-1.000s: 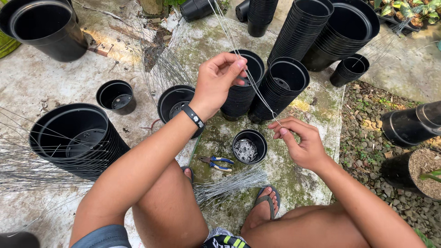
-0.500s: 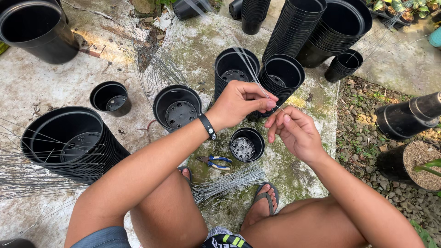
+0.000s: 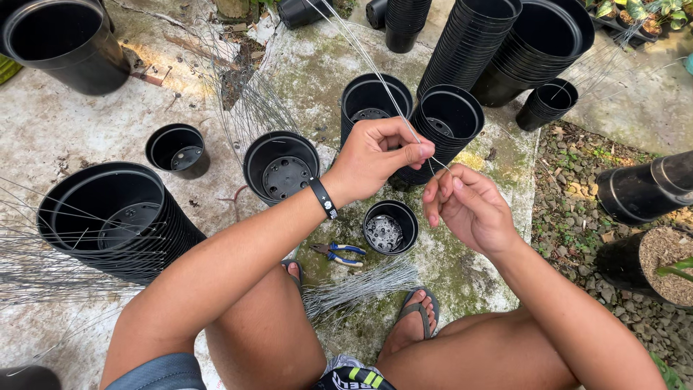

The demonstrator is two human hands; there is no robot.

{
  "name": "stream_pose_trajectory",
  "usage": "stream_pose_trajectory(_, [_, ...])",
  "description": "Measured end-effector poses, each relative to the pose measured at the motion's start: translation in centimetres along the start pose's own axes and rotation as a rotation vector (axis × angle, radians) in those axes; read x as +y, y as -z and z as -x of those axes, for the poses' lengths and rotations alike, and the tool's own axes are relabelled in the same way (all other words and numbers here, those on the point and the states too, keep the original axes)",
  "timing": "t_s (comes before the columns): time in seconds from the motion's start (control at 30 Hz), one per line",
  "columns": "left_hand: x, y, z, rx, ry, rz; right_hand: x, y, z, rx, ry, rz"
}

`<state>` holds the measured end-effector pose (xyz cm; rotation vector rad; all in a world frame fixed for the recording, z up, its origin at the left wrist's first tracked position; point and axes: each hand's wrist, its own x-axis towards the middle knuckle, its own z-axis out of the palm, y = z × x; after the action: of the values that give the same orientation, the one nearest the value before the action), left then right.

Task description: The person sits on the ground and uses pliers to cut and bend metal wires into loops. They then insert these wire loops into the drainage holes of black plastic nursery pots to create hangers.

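Spreading across the whole view, a mossy concrete floor (image 3: pixel 86 130), with a strip of gravel (image 3: pixel 577 217) along the right side. Resting far right, tall leaning stacks of black plastic pots (image 3: pixel 505 50); far left, one big black pot (image 3: pixel 65 43); near left, a thick nested stack of wide pots (image 3: pixel 115 224) beside loose grey wires fanned over the floor. Standing in the middle ground, a wide single pot (image 3: pixel 281 166), a smaller pot (image 3: pixel 177 150) left of it, and two deeper pots (image 3: pixel 372 101) and (image 3: pixel 451 119) just beyond the hands. Lying on its side at the right edge, another black pot (image 3: pixel 642 189), with a soil-filled pot (image 3: pixel 660 267) nearer. Sitting near the feet, a small pot (image 3: pixel 390 227) with grey bits in it, a bundle of cut wire lengths (image 3: pixel 361 285) just nearer, and blue-handled pliers (image 3: pixel 336 253) on the floor to the left of that small pot. Raised above the small pot, left hand (image 3: pixel 379 155), wearing a black wristband (image 3: pixel 323 198), curled with thumb and forefinger pinched on a thin wire (image 3: pixel 364 61) running up and away to the far side. Close beside it on the right, right hand (image 3: pixel 469 206), fingers bent loosely inward, fingertips meeting the lower end of the same wire just below the left thumb.
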<state>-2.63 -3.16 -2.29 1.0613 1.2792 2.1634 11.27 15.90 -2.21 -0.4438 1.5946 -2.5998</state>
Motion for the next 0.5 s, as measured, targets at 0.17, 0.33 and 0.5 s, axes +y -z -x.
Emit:
stream_pose_trajectory(0.17, [-0.6,-0.7,-0.6,0.109,0.031,-0.031,0.1,0.2,-0.3,0.081,0.047,0.249])
stream_pose_trajectory(0.33, [-0.3,0.1,-1.4,0.334,0.022,-0.006,0.3,-0.1,0.3,0.133,0.115,0.650])
stream_pose_trajectory(0.5, [0.5,2.5,-1.6,0.372,0.023,-0.040,0.6,-0.1,0.9,0.115,0.071,0.764])
